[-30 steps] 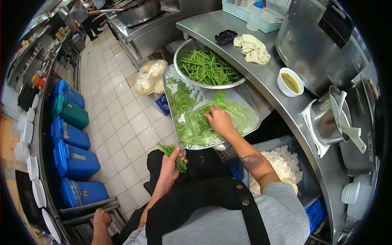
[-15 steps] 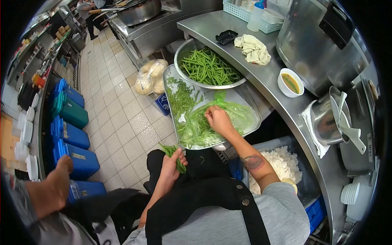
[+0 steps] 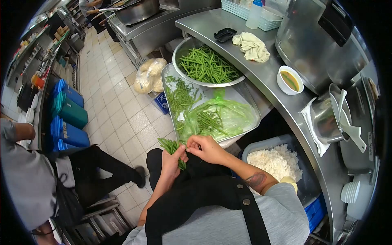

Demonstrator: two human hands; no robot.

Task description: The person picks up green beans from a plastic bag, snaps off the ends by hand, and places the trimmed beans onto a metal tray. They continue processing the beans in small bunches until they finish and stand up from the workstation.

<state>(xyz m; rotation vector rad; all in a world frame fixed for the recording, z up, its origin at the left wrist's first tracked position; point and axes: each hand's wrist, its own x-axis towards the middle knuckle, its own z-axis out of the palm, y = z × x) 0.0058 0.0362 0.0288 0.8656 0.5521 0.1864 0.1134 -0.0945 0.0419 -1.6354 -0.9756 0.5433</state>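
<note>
My left hand point(image 3: 172, 162) is closed round a bunch of green beans point(image 3: 168, 144) above my lap. Beside it, my right hand point(image 3: 201, 148) has its fingers pinched at the beans near the left thumb; anything between those fingertips is too small to make out. Beyond the hands lies a metal tray point(image 3: 254, 127) with bean scraps point(image 3: 179, 96) on its left and a green plastic bag point(image 3: 237, 116) holding more beans. A metal bowl point(image 3: 176, 61) full of green beans point(image 3: 210, 65) rests at the tray's far end.
A steel counter point(image 3: 281, 107) curves along the right, with a soup bowl point(image 3: 290, 81), a cloth point(image 3: 252, 47) and a large pot point(image 3: 314, 45). Below it stands a tub of rice point(image 3: 273, 161). At left, a person point(image 3: 36, 175) is close by; blue bins point(image 3: 69, 132) line the aisle.
My right hand has moved from the bag on the tray back to my left hand. The person at left has moved, showing more of the torso and a leg stretched toward me.
</note>
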